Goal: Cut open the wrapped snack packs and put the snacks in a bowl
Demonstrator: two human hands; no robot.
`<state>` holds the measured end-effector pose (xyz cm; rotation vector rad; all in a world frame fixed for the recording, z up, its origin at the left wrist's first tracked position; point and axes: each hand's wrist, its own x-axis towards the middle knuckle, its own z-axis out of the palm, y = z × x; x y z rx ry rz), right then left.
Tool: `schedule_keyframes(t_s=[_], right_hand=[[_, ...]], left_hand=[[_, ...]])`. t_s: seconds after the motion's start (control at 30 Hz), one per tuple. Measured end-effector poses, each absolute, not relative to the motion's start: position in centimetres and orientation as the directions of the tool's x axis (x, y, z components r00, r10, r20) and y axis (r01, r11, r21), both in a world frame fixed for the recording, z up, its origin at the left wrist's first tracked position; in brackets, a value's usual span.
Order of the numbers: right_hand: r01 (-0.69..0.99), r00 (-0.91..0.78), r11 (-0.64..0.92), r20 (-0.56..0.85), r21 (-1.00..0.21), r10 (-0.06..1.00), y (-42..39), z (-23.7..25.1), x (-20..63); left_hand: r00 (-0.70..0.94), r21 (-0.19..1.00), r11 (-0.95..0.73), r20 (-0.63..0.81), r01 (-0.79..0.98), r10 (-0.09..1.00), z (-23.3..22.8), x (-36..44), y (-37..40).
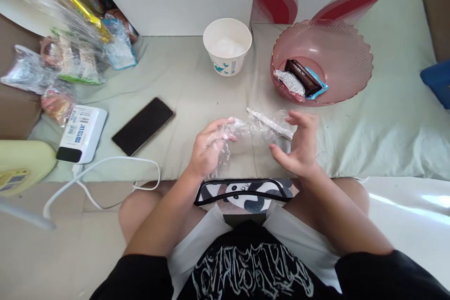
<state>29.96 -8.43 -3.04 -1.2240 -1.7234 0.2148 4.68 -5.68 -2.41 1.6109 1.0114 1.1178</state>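
In front of the paper cup (228,63) on the green-clothed worktop (179,72), the left hand (208,149) grasps clear film (242,126), the right hand (303,145) spreads loose; behind the cup stands a carton (183,0)

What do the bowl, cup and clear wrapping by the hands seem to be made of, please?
Bowl: probably glossy plastic, possibly glass; pink, translucent, ribbed, with highlights.
Cup: likely matte paper, given its printed white wall.
Clear wrapping: apparently thin, shiny plastic film; crinkled, transparent.

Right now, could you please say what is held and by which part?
Left hand holds clear plastic by its left end; right hand is open.
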Motion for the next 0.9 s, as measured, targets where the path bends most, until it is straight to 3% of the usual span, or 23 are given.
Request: schedule_keyframes(t_s=[0.13,0.27,0.4,0.53,0.63,0.77,0.9], right_hand=[[0.604,0.033,0.448,0.583,-0.659,0.812,-8.2,-3.3,30.6],[0.499,0.021,0.376,0.445,-0.781,0.895,-8.5,-3.1,30.4],[0.358,0.105,0.338,0.398,-0.870,0.911,-8.6,-2.1,31.0],[0.308,0.184,0.335,0.402,-0.890,0.897,-8.6,-1.2,32.4],[0.423,0.184,0.390,0.499,-0.818,0.847,-8.6,-0.9,33.1],[0.562,0.083,0.558,0.713,-0.610,0.696,-8.5,-0.3,33.1],[0.636,-0.125,0.617,0.727,-0.463,0.675,-8.7,0.5,32.6]], left_hand=[[0.223,0.973,-0.206,0.226,-0.107,0.948,-1.9,3.4,-4.5],[0.288,0.953,-0.263,0.297,-0.153,0.910,-0.3,2.0,-3.8],[0.500,0.959,-0.283,0.233,0.025,0.834,1.3,0.8,-3.0],[0.532,0.925,-0.307,0.146,0.226,0.834,1.9,0.3,-2.5],[0.497,0.904,-0.288,0.100,0.317,0.862,1.9,0.3,-2.6],[0.427,0.879,-0.277,0.095,0.387,0.899,1.9,0.2,-2.3],[0.365,0.861,-0.307,0.155,0.405,0.918,2.1,0.0,-1.7]])
